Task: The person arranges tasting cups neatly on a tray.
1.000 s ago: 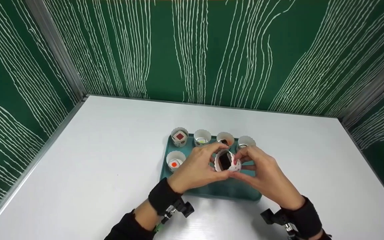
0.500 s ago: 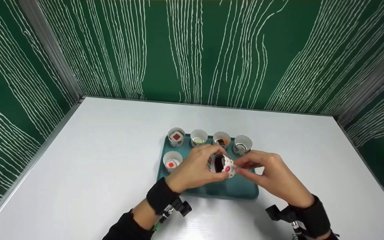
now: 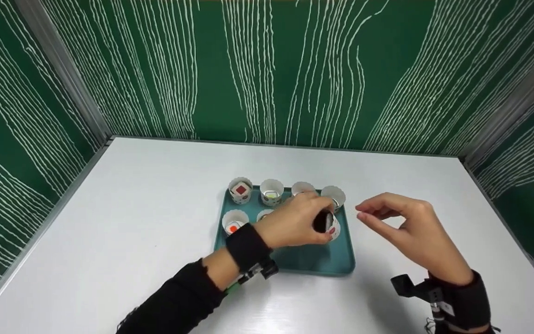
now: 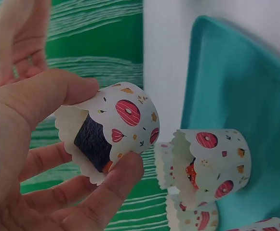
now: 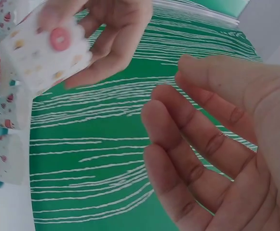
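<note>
My left hand (image 3: 292, 222) grips a scalloped white paper baking cup (image 4: 130, 113) printed with pink doughnuts, held tilted over the right part of a teal tray (image 3: 313, 269). Inside it sits a dark, black-wrapped piece (image 4: 92, 139) with a bit of orange showing at its edge. Thumb and fingers wrap the cup's sides near its rim. Off to the right of the tray, my right hand (image 3: 410, 227) hovers with relaxed, bent fingers and nothing between them. In the left wrist view, another cup (image 4: 221, 166) with something orange in it stands on the tray below the held one.
Along the tray's back edge stand several matching cups; the leftmost cup (image 3: 241, 198) holds a white piece with a red square. A front-left cup (image 3: 235, 217) has a white piece with an orange spot. My left hand partly hides one beside it. Green chalk-lined panels (image 3: 295, 69) enclose the white table (image 3: 109, 232).
Both hands were on the cup at first. The right hand has let go and drawn away to the right, while the left hand has carried the cup rightward.
</note>
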### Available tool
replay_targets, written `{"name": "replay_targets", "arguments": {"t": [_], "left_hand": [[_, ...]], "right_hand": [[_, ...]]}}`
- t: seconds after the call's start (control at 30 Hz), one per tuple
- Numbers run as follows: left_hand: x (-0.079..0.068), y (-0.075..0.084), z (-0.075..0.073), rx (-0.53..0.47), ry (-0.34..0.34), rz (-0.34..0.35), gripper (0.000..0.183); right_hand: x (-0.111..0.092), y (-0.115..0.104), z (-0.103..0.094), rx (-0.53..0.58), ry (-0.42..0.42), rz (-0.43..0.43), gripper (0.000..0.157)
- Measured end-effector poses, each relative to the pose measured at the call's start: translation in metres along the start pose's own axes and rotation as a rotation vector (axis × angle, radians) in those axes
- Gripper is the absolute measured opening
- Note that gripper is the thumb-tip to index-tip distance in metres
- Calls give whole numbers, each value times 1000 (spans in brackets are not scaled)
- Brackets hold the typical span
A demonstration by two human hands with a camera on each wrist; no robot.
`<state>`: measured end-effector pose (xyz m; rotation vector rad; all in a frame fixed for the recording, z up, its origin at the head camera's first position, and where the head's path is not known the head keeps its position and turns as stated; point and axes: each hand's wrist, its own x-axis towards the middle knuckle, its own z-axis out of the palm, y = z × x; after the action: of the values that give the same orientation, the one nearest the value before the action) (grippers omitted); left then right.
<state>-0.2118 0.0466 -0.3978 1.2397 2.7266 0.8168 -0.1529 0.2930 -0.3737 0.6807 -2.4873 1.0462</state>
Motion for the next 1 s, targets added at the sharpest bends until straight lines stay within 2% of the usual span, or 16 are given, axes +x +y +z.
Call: {"name": "replay_targets", "arguments": {"t": [0.2,0.47,0.73,1.0], "left_hand": [[28,8,11,164,-92,35,43],[52,12,30,247,-156,77,28],[65,16,39,294,-224,11,32],[71,19,46,393,-278,-32,41]], "right_hand": [[-2,0,-12,-5,47,-1,27],[-7,-2,-22,-11,109,37,28],[-7,-2,-23,-7,120,17,28],[-7,-1,-22,-8,104,28,27]]}}
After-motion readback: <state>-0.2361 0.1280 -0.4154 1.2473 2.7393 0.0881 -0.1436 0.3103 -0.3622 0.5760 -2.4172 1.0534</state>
